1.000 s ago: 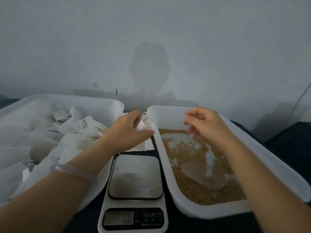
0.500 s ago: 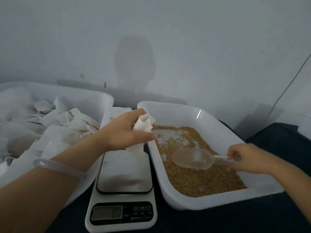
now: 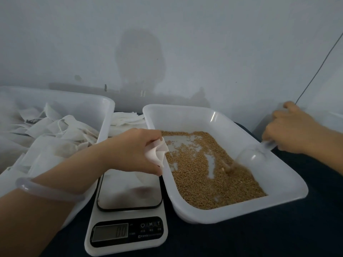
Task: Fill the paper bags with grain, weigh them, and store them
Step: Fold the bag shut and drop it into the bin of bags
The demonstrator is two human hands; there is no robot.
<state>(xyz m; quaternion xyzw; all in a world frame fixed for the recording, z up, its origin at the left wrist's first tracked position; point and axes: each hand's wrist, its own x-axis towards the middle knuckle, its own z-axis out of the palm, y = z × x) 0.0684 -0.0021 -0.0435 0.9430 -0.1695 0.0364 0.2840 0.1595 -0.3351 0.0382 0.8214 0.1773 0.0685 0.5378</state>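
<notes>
Filling step imo, nothing weighed yet. L to R: the big left tub (image 3: 104, 108) is heaped w/ white paper bags (image 3: 61, 130), way too many to count. A small flat stack of empties (image 3: 126, 119) sits behind the scale, can't count those either. The left hand (image 3: 130, 151) pinches 1 bag (image 3: 157, 153), mouth pulled open, right at the near-left rim of the grain tub (image 3: 232, 214) and above the scale (image 3: 128, 214). The scale plate is bare and the display looks like 0.0. Grain (image 3: 204, 173) is spread thin, w/ bare patches. The right hand (image 3: 291, 130) has its fingers curled round the handle of 1 clear scoop (image 3: 248, 156), bowl dug into the grain by the right wall, blurry tho. Next it prob needs a level carry across to the bag mouth, then a slow tip so nothing spills. Tally: 2 tubs, 1 scale, 1 scoop, 1 bag in hand
</notes>
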